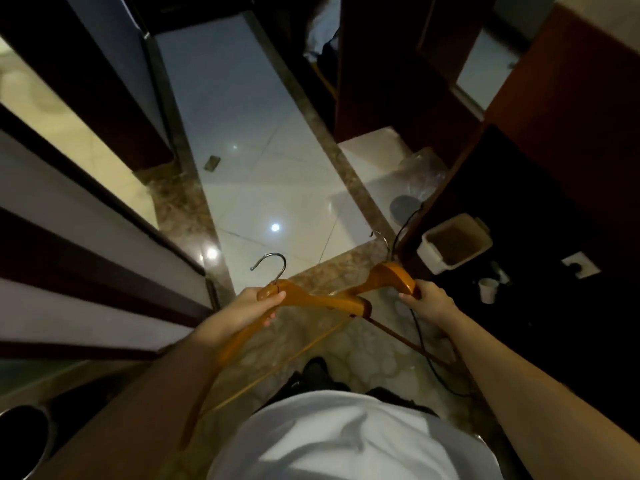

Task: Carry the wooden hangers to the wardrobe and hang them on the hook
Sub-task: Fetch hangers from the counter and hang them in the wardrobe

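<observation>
Left hand (258,306) gripped one wooden hanger (311,299) near its neck; right hand (427,299) gripped a second hanger (388,277). I judged the carry under way above the tiled floor (263,188); neither hung, and I could not identify the hook.

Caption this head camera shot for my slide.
Left hand and right hand each carry a wooden hanger across the tiled floor.
</observation>
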Action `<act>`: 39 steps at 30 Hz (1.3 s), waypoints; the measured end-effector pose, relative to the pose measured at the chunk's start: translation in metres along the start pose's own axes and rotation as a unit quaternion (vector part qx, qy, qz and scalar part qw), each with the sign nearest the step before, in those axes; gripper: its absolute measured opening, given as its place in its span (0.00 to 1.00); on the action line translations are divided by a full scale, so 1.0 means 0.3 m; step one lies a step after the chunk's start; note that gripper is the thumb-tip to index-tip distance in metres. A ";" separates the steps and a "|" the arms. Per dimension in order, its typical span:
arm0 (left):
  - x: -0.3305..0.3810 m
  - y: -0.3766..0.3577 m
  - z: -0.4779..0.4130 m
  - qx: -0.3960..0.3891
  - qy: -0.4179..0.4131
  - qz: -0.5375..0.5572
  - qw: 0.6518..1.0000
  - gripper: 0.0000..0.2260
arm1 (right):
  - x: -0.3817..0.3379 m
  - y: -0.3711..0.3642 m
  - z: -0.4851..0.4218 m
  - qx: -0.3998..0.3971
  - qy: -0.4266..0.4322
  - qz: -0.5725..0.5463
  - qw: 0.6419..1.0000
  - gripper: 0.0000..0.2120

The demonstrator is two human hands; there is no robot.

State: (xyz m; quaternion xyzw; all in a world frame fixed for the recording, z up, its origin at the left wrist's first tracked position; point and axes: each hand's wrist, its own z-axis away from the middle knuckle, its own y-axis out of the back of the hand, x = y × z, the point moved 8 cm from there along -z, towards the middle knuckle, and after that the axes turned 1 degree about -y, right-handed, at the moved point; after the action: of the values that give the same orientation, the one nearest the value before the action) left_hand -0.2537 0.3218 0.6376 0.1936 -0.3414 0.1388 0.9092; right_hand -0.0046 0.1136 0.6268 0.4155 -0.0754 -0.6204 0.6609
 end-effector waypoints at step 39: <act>-0.056 0.228 -0.409 0.181 0.204 0.084 0.958 0.05 | -0.198 0.236 -0.778 -0.161 -0.102 0.078 0.979 0.17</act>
State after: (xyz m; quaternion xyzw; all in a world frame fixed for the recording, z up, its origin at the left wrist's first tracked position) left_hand -0.2227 0.4352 0.5589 0.2936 -0.1323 0.3105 0.8943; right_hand 0.1796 0.2643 0.5469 0.2309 -0.0735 -0.6102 0.7543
